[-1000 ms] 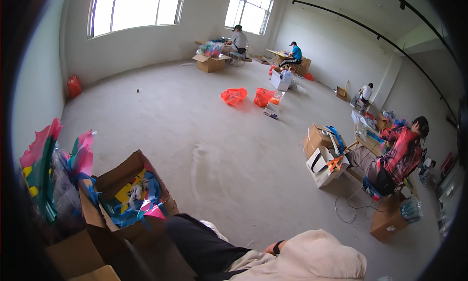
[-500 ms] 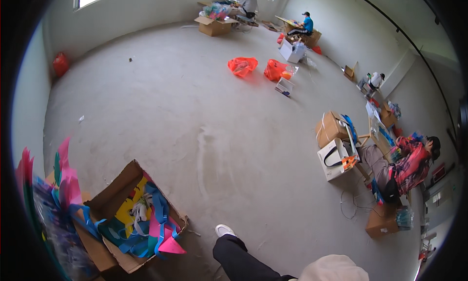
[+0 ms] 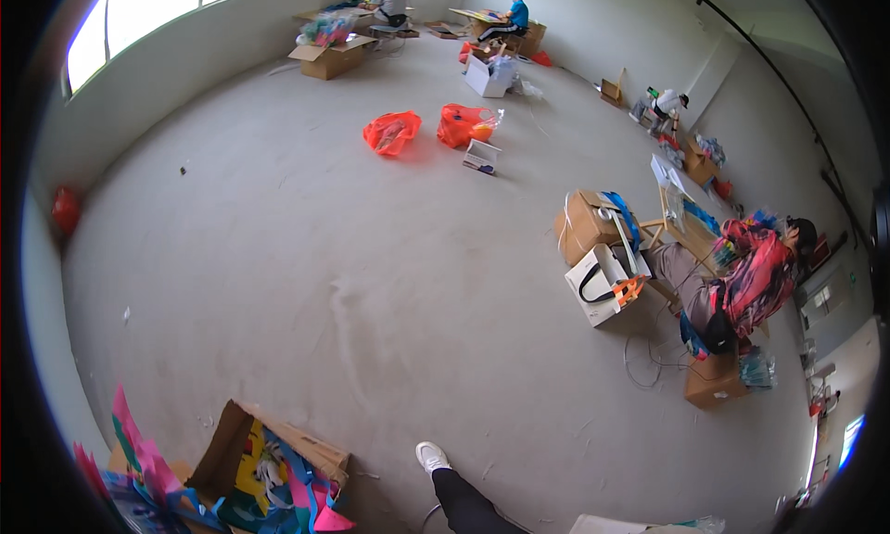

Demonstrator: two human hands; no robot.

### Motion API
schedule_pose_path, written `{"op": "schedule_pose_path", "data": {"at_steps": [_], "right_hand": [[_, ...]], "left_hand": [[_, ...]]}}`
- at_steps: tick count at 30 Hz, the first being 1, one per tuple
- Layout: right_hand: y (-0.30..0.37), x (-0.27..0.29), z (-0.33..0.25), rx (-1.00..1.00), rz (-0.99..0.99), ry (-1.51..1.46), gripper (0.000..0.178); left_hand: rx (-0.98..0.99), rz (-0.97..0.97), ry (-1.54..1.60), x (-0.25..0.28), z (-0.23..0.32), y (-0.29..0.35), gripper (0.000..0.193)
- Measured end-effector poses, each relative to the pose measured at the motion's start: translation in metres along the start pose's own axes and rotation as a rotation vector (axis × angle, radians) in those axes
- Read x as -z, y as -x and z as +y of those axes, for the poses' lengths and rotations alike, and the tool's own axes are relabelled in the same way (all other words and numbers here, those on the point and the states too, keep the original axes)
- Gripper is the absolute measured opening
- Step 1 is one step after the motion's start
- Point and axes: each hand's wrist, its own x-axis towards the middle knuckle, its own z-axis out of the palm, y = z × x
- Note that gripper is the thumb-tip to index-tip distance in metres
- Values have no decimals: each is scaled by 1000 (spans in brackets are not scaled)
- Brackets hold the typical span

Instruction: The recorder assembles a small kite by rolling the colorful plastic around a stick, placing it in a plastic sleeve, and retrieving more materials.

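Neither my left hand nor my right hand shows in the head view. My leg in black trousers [image 3: 468, 506] reaches in from the lower edge, with a white shoe [image 3: 432, 456] on the floor. To its left stands an open cardboard box [image 3: 315, 449] holding blue straps [image 3: 301, 474] and pink, yellow and green pieces whose kind I cannot make out. Beside the box, at the far left, upright pink pieces [image 3: 153, 455] stick up. A white flat-edged thing [image 3: 607, 525] and some clear plastic [image 3: 709, 525] are cut off by the lower edge.
To the right, a seated person in a red patterned top [image 3: 760, 274] works at a small table, beside a carton [image 3: 584, 223] and a white box [image 3: 603, 284]. Red plastic bags [image 3: 391, 133] lie farther off. Other people [image 3: 514, 15] sit at the back among cartons [image 3: 332, 59].
The view has shifted: far things sit farther left, and the nearby cardboard box has slid lower. Beige cloth at the lower edge is gone, and a white edge with plastic shows there.
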Motion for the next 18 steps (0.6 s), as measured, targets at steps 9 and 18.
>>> {"op": "schedule_pose_path", "data": {"at_steps": [9,18], "right_hand": [[28,110,-5,42,112,-355,54],[44,158,-17,100,226,-608,55]], "left_hand": [[-333,-428,76,34,146,-38,50],[-474,-1056,364,70,286,-36,22]]}}
